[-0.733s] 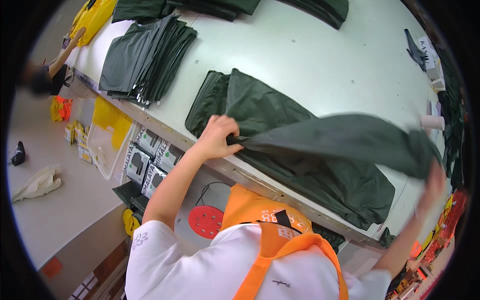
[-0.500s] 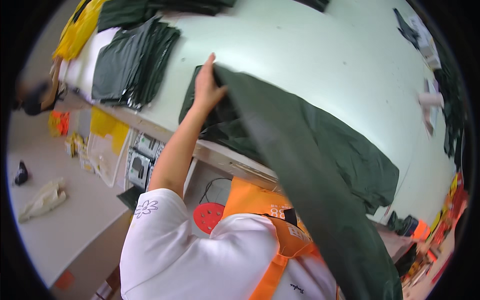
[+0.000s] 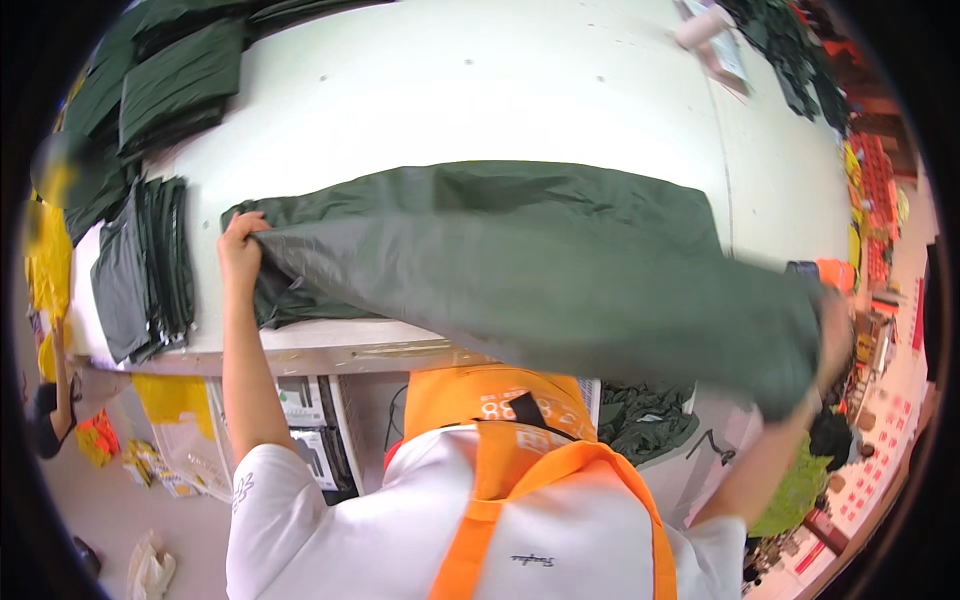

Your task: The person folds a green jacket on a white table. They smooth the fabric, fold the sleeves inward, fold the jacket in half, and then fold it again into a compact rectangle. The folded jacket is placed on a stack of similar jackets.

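Observation:
A long dark green waterproof garment [image 3: 560, 290], seemingly folded lengthwise, stretches between my two hands. Its upper layer hangs lifted over the table's front edge, while a lower layer [image 3: 590, 190] lies flat on the white top. My left hand [image 3: 241, 250] is closed on the left end, thumb and fingers pinching the fabric's corner. At the far right, my right hand [image 3: 835, 335] grips the other end; motion smears it, and cloth hides part of its fingers.
Left of the garment stands a stack of folded dark green pieces [image 3: 150, 270], with another folded pile [image 3: 185, 85] behind it. A pale roll [image 3: 703, 27] sits at the back right. Below the table are a white mesh bin [image 3: 190, 450] and crumpled dark cloth [image 3: 645, 420]. Another person's arm [image 3: 62, 385] shows far left.
My view has turned, and the garment now lies across it. My right hand has come into sight, raising the right end. My left hand has closed on the left corner.

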Demonstrator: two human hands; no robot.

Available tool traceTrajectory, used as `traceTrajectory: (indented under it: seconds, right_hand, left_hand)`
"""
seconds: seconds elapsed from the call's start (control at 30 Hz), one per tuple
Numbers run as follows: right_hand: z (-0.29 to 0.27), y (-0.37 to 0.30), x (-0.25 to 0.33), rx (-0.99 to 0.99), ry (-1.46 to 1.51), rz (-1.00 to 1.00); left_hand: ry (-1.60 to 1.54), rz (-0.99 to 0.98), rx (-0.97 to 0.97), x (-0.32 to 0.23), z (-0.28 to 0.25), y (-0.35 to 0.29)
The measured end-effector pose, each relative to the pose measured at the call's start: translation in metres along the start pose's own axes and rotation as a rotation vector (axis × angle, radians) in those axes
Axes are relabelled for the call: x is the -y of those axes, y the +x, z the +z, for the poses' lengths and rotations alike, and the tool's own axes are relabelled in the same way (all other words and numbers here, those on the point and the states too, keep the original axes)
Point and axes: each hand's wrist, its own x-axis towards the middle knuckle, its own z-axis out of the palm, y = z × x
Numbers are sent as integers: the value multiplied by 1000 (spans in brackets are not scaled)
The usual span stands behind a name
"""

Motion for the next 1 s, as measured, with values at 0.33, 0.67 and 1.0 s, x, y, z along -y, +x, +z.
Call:
traceTrajectory:
  seconds: [0.33,0.67,1.0]
  right_hand:
    - [160,149,-191,264,-144,-295]
    - [119,22,-135,175,-46,43]
    - [116,51,-185,217,-287,-251]
  left_hand:
    - [429,88,119,-257,127,-53]
    - [550,44,226,-238,171,-56]
    - [567,-23,479,-204,183,-53]
